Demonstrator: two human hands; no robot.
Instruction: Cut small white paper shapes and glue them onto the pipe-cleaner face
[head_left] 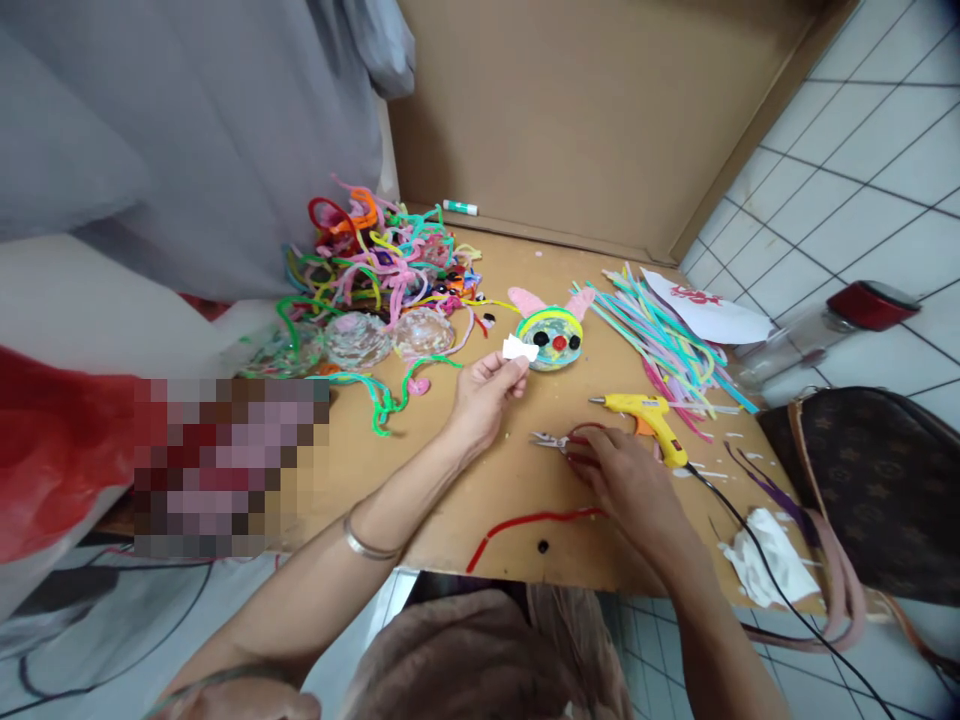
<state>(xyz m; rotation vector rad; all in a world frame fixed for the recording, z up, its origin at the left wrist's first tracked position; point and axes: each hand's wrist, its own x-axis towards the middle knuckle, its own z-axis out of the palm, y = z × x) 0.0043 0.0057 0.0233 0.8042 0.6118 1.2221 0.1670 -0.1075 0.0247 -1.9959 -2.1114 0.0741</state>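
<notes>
My left hand [489,393] pinches a small white piece [520,348], which looks like folded paper or fabric, between thumb and fingers. It is held just in front of a round animal face [553,352] with pink ears, black eyes and a red nose, partly covering its left side. My right hand [626,470] has its fingers around the red handles of a small pair of scissors [551,440], lying low over the table with blades pointing left. Close beyond that hand lies a yellow glue gun [660,420].
A tangled heap of pipe cleaners [375,260] fills the back left, beside clear round shapes [356,340]. Straight pipe cleaners [667,335] lie at right near a bottle [825,320], a brown bag [885,490] and crumpled tissue [769,560]. A red strip [525,522] lies in front.
</notes>
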